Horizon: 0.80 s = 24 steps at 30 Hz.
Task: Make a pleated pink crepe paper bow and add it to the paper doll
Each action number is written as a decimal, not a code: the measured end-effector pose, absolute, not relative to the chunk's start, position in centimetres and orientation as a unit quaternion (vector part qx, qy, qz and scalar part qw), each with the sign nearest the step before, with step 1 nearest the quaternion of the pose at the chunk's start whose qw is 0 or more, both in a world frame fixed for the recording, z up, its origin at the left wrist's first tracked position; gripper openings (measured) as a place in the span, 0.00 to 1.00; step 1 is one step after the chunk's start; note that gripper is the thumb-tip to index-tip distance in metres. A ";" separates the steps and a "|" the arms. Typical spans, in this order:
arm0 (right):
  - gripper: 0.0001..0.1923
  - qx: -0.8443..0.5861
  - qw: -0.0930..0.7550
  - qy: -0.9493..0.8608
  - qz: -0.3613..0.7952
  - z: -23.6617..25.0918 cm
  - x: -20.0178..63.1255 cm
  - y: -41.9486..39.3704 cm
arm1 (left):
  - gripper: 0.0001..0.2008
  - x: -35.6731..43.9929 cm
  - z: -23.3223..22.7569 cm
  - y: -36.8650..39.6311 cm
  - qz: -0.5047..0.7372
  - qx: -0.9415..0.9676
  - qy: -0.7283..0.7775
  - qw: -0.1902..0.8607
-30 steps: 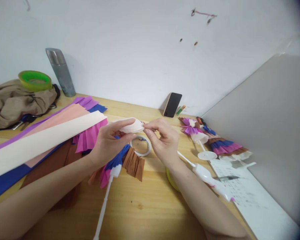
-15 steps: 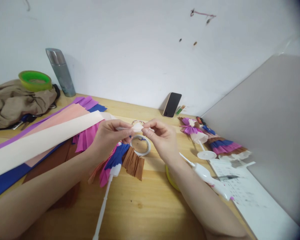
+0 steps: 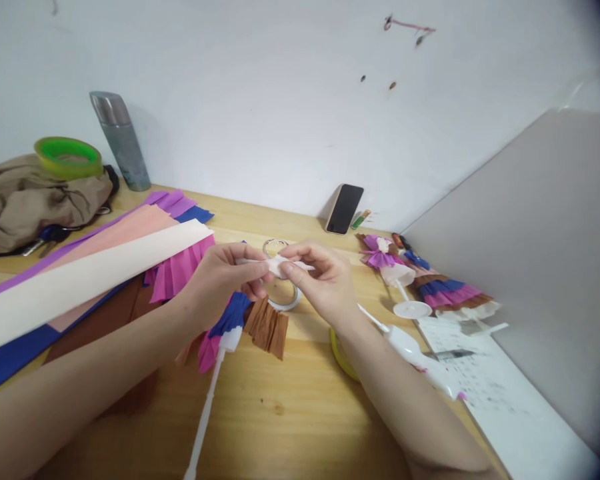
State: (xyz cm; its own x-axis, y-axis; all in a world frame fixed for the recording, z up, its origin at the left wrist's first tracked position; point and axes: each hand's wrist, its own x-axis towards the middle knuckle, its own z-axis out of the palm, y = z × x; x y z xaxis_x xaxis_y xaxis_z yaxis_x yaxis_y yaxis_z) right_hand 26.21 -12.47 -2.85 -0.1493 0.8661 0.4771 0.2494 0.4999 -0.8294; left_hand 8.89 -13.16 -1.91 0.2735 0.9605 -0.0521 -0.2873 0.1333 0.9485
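Between both hands is a small piece of white crepe paper (image 3: 276, 265), raised over the table. My left hand (image 3: 233, 273) pinches its left side with thumb and fingertips. On its right side, my right hand (image 3: 320, 277) grips it the same way, and the two hands almost meet. Behind and below them lies a roll of white tape (image 3: 296, 300), partly hidden by the fingers. Under my left hand, a white stick (image 3: 205, 417) bears gathered crepe paper strips, with a blue one (image 3: 234, 313) and a brown one (image 3: 267, 330) showing.
Long crepe strips (image 3: 95, 283) cover the left side. A bottle (image 3: 121, 143), a cloth (image 3: 45, 200) and a green tape roll (image 3: 69, 159) stand behind them. A phone (image 3: 345, 209) leans on the wall. At right are a white glue gun (image 3: 420, 360), paper decorations (image 3: 450, 293) and a written sheet (image 3: 505, 407).
Both hands have come slightly lower with the white paper, and my right fingers have closed further over it. The things on the table look unchanged.
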 end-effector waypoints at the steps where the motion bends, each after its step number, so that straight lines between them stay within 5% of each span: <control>1: 0.02 -0.396 0.514 -0.697 0.305 -2.8 26.3 -12.5 | 0.06 8.9 -1.9 -13.1 0.471 0.458 0.368 0.658; 11: 0.03 -0.305 0.495 -0.745 0.327 -2.4 27.5 -12.1 | 0.05 8.5 -1.1 -13.1 0.457 0.420 0.369 0.692; 24: 0.07 -0.354 0.476 -0.746 0.304 -2.7 26.9 -12.4 | 0.04 8.4 -0.8 -13.3 0.455 0.443 0.380 0.673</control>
